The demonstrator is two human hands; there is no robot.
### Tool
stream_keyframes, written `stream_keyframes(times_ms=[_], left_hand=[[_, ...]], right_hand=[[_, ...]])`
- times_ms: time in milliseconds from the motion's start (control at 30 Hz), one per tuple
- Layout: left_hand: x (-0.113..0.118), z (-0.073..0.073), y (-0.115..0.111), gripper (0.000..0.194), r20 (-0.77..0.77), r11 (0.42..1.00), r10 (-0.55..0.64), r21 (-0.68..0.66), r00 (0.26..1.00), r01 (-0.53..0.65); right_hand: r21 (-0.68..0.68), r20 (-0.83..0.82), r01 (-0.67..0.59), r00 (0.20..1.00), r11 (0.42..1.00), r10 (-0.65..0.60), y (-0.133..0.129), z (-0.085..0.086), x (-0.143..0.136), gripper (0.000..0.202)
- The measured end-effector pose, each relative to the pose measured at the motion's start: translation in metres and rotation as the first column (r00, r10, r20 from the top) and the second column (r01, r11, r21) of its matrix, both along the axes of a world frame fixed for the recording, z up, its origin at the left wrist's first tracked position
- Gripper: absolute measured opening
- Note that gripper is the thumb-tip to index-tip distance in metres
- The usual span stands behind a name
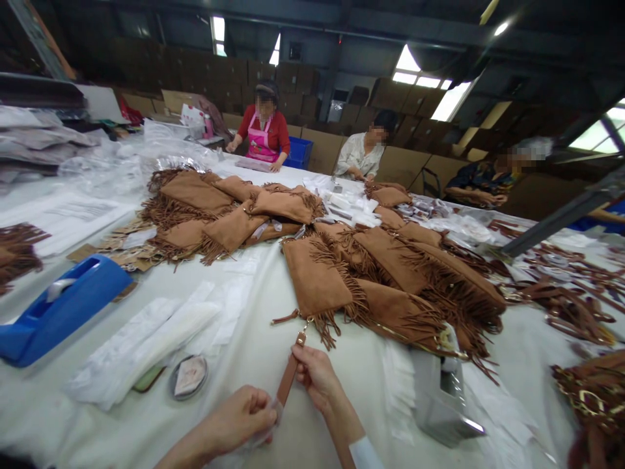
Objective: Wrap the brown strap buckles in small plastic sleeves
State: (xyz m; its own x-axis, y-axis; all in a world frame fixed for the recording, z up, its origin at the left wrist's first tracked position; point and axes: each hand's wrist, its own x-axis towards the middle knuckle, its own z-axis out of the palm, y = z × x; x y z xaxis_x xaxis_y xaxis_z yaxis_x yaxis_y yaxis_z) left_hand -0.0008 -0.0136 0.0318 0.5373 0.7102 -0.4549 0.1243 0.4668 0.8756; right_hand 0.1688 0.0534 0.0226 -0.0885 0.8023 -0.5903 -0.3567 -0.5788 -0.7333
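Observation:
Between the fingers of my right hand (319, 379) is a brown leather strap (287, 378), pinched just below its metal clasp (301, 337). The clasp hangs on the corner of a brown suede fringed bag (317, 277), which lies flat on the table. Lower on the strap, my left hand (244, 417) has its fingers closed on a piece of clear plastic film (276, 410) that touches the strap. A thin fringed tassel (285, 317) sticks out from the bag's corner. The far end of the strap passes below my right wrist.
More fringed bags (390, 260) are heaped behind. To the left are a blue tape dispenser (73, 306), white tissue sheets (146, 345) and a round tin (189, 378). A grey tape dispenser (442, 397) stands at right, near loose straps (571, 299). Several people work across the table.

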Motion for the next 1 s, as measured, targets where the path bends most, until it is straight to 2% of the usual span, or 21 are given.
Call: stream_keyframes(times_ms=[133, 233, 400, 533, 667, 767, 867, 1000], left_hand=[[0.003, -0.001, 0.008, 0.041, -0.019, 0.99, 0.078, 0.122, 0.997, -0.075], [0.014, 0.002, 0.015, 0.041, -0.059, 0.977, 0.173, 0.136, 0.983, -0.164], [0.026, 0.005, 0.017, 0.043, 0.056, 0.965, 0.261, -0.013, 0.964, -0.261], [0.008, 0.003, 0.006, 0.041, 0.071, 0.97, 0.222, -0.117, 0.972, -0.213], [-0.017, 0.002, -0.005, 0.042, 0.024, 0.982, 0.113, -0.155, 0.993, -0.108], [-0.021, 0.001, -0.007, 0.047, -0.008, 0.984, 0.063, -0.167, 0.998, -0.064], [-0.014, -0.003, -0.003, 0.053, -0.105, 0.982, 0.152, -0.096, 0.983, -0.162], [0.0, -0.013, 0.008, 0.056, -0.184, 0.964, 0.263, 0.018, 0.947, -0.265]], right_hand=[[0.062, 0.022, 0.042, 0.999, 0.997, -0.043, -0.002, 0.004, -0.006, 0.032], [0.132, 0.048, 0.045, 0.997, 0.99, -0.052, -0.012, 0.005, -0.011, 0.032], [0.137, 0.006, 0.05, 0.999, 0.989, -0.051, -0.042, 0.005, -0.016, 0.032], [0.024, -0.123, 0.01, 0.992, 1.0, -0.007, -0.057, 0.006, -0.013, 0.033], [-0.108, -0.219, -0.001, 0.976, 0.994, -0.023, -0.038, 0.0, -0.007, 0.037], [-0.059, -0.169, -0.012, 0.986, 0.998, 0.002, -0.017, -0.009, -0.007, 0.04], [0.004, -0.096, 0.007, 0.995, 1.0, -0.007, -0.009, -0.016, -0.01, 0.04], [0.054, 0.028, 0.038, 0.999, 0.998, -0.04, -0.015, -0.022, -0.015, 0.041]])
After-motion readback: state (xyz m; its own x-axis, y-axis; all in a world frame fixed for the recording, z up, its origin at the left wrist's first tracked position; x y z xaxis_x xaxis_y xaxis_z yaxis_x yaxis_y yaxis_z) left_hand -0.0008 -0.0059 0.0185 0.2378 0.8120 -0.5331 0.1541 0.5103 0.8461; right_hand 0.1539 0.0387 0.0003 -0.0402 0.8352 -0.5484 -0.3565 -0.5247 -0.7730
